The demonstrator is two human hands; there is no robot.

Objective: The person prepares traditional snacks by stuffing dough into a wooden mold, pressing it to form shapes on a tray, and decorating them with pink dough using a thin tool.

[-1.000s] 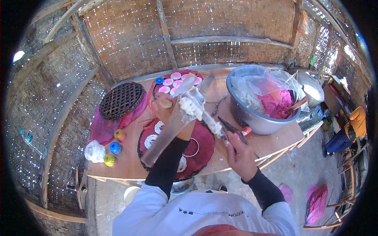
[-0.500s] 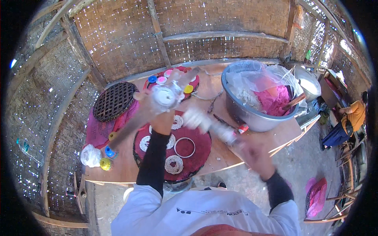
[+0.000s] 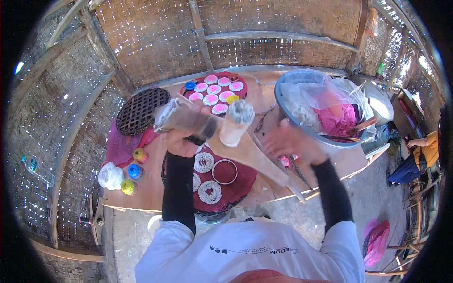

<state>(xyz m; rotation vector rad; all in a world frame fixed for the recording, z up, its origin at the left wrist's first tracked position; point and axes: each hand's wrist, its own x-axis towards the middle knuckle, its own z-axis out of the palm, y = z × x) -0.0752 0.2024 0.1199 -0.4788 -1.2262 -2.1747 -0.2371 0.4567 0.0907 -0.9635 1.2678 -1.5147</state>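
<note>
My left hand [image 3: 181, 139] is closed round a long-armed wooden press [image 3: 255, 160], held above the table. A whitish cylinder [image 3: 233, 127] stands up from its middle, with pale dough showing at the top. A blurred wooden piece with a whitened end [image 3: 170, 118] lies across my left hand; how it joins the press I cannot tell. My right hand [image 3: 297, 144], smeared by motion, is right of the press, fingers apart and nothing visible in them. Below is a dark red cloth-covered round tray [image 3: 238, 191] with white stringy dough rounds [image 3: 209, 192] and a thin hoop [image 3: 224, 171].
A grey tub [image 3: 330, 143] holds pink and white dough under plastic. Behind, a red tray [image 3: 238, 75] carries several pink-and-white rounds. At left are an openwork basket [image 3: 141, 111], small bottles [image 3: 135, 171] and a white plastic bag [image 3: 111, 177]. A person [image 3: 415, 153] stands far right.
The press has swung round, its long arm now pointing down to the right and its cylinder upright. My right hand has moved up and inward, without the dough-smeared rod it held.
</note>
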